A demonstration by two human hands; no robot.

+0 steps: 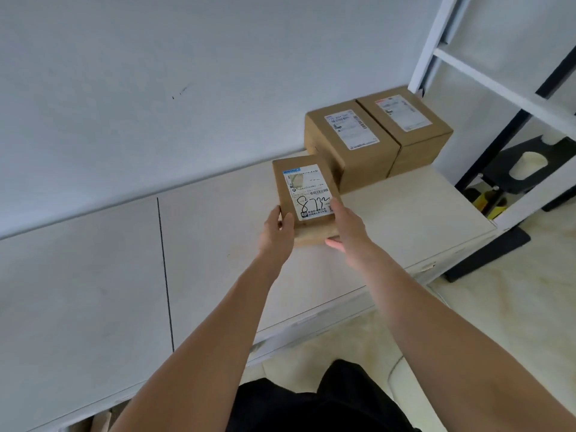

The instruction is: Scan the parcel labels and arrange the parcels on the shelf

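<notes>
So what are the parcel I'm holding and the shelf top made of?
Held parcel: plain brown corrugated cardboard by its matte tan faces, with a white paper label. Shelf top: looks like pale laminated board, smooth and faintly glossy, though painted wood is possible.

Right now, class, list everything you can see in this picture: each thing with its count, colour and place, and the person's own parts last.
held parcel: one, brown with a white label marked in black pen, just above the shelf, left of the other two.
parcels: two, brown with white labels, side by side at the shelf's back right, one on the left, one on the right.
shelf: one, off-white, running along the wall.
wall: white, behind the shelf.
rack: one, white frame, right.
stool: one, black, on the floor under the rack.
floor: cream, lower right.
left hand: grips the held parcel's left edge.
right hand: grips its right edge.
</notes>
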